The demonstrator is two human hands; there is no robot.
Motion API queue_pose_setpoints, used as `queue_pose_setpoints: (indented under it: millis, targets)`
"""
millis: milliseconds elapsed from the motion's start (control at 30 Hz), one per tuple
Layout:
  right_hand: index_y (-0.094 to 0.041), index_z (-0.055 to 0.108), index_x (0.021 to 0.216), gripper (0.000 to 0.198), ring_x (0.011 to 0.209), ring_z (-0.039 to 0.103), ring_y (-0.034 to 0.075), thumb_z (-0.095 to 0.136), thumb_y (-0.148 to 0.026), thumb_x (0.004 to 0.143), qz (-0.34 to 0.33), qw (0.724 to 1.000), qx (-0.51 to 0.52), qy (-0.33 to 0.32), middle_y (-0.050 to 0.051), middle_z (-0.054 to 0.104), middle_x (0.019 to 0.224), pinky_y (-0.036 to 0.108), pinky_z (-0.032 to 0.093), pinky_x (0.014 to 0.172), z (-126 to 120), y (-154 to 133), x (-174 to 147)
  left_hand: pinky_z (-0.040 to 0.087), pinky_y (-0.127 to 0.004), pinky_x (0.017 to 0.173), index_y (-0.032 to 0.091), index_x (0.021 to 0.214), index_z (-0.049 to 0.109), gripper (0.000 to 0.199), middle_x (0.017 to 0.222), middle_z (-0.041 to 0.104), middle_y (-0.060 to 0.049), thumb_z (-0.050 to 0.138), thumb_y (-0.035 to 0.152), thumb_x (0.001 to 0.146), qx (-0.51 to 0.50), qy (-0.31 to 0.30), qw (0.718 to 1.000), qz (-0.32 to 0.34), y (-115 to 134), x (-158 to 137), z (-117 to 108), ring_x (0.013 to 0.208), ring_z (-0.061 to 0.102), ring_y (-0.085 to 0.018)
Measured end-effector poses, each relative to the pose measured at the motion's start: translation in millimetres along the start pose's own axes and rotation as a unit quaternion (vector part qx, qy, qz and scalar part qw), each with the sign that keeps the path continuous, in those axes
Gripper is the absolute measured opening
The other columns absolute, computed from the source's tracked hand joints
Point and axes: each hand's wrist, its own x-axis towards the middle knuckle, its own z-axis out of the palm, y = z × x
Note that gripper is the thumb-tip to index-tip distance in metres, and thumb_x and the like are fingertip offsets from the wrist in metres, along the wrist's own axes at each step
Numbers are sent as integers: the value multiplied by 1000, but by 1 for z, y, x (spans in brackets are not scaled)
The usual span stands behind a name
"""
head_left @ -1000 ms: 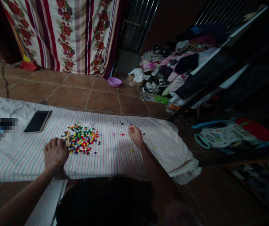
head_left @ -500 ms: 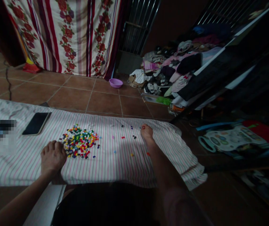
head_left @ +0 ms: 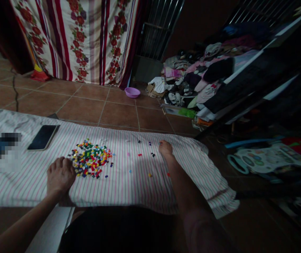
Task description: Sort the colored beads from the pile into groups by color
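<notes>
A heap of small colourful plastic pieces (head_left: 91,159) lies on the striped cloth (head_left: 108,191). My left hand (head_left: 61,175) rests palm down on the cloth against the heap's left side, its fingers extended and slightly bent. Farther right, my right hand (head_left: 166,149) is low over the cloth with fingertips pinched together; what they hold is too small to make out. Near it are dark blue pieces (head_left: 149,143), black pieces (head_left: 153,154) and an orange-red piece (head_left: 168,174), partly beside my forearm. Red pieces (head_left: 140,155), yellow pieces (head_left: 150,175) and a light blue piece (head_left: 130,171) lie in separate spots.
A phone (head_left: 43,137) lies on the cloth left of the heap. Beyond the cloth's far edge, a purple basin (head_left: 132,92) stands on the tiled floor before a flowered curtain (head_left: 92,42). Piled clothes (head_left: 192,75) and a dark slanted frame (head_left: 219,121) are at the right.
The whole view has shifted slightly, moving the scene a little rightward. Both hands stay at nearly the same places on the cloth, the right still pinched.
</notes>
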Motion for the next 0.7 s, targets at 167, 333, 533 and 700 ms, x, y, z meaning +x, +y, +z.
queue_pose_setpoints:
  millis: [167, 333, 533, 700]
  targets:
    - [-16, 72, 109, 35, 100, 66, 20, 50, -6, 83, -2, 1000, -2, -5, 12, 73, 106, 25, 46, 82, 0, 0, -1, 39, -45, 94, 17, 102, 54, 25, 117, 57, -17, 33, 28, 92, -5, -7, 1000, -14, 1, 1, -1, 111, 51, -31]
    - [-14, 71, 109, 34, 100, 66, 20, 50, -6, 84, -6, 1000, -4, -3, 13, 72, 105, 25, 46, 83, -3, 0, -3, 38, -43, 95, 16, 103, 55, 28, 119, 57, -16, 32, 29, 92, 1, -2, 1000, -15, 1, 0, 0, 113, 51, -30]
    - [-11, 68, 114, 34, 103, 64, 20, 52, -7, 84, -33, 999, -2, 13, 14, 70, 109, 25, 45, 88, -10, -4, -13, 37, -44, 94, 14, 105, 56, 31, 119, 57, -17, 33, 29, 92, 0, 6, 1000, -13, -1, 0, 4, 111, 50, -30]
    - [-13, 69, 113, 33, 100, 62, 20, 52, -10, 84, -71, 997, 7, 40, 13, 68, 110, 27, 45, 87, -14, -21, -30, 36, -43, 94, 15, 105, 57, 29, 115, 57, -15, 36, 29, 91, 2, 0, 1000, -15, -3, 2, 7, 110, 49, -29]
